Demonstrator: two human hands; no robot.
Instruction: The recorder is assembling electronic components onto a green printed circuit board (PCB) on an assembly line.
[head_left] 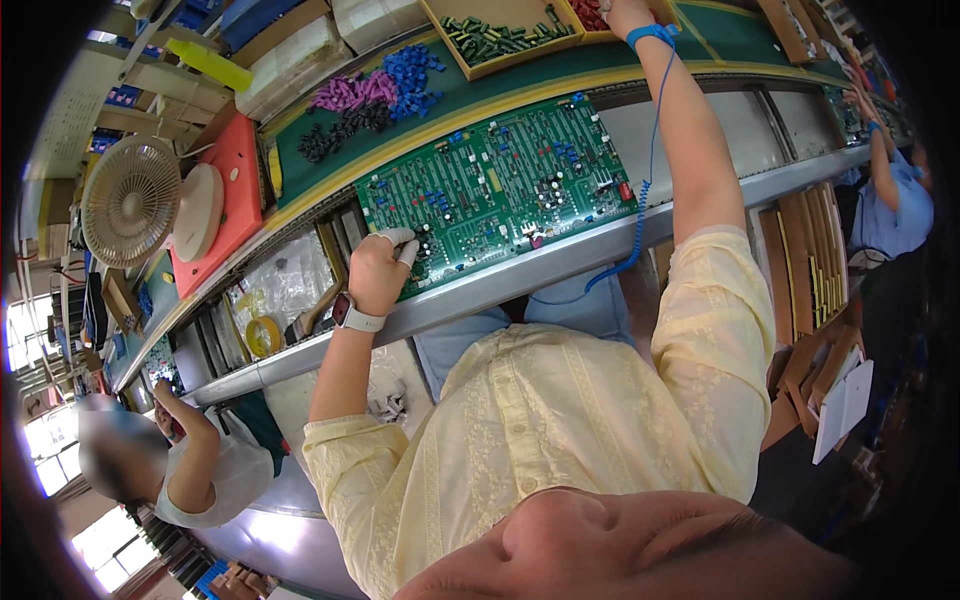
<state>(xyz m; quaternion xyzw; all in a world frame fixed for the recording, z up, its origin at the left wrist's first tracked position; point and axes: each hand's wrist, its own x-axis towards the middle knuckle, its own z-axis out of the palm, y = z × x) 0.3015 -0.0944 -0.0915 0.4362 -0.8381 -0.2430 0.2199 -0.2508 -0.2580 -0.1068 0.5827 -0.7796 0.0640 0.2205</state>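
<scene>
A green circuit board (480, 215) crowded with small parts lies on the metal rails in front of me. At its left edge is my left hand (378, 275), with white covers on the fingertips and a watch on the wrist. Its fingers are curled together beside black round capacitors (424, 240); whatever they pinch is too small to make out. My right arm stretches far forward. My right hand (628, 16), wearing a blue wrist strap (652, 36) with a coiled cord, is over a box of red parts (590, 14) at the top edge; its fingertips are hidden.
Beyond the board lie piles of purple (355, 92), blue (411, 78) and black parts (340, 130), beside a box of green capacitors (505, 38). A fan (132, 200), a tape roll (263, 336) and a brush (315, 312) are at left. Co-workers sit on both sides.
</scene>
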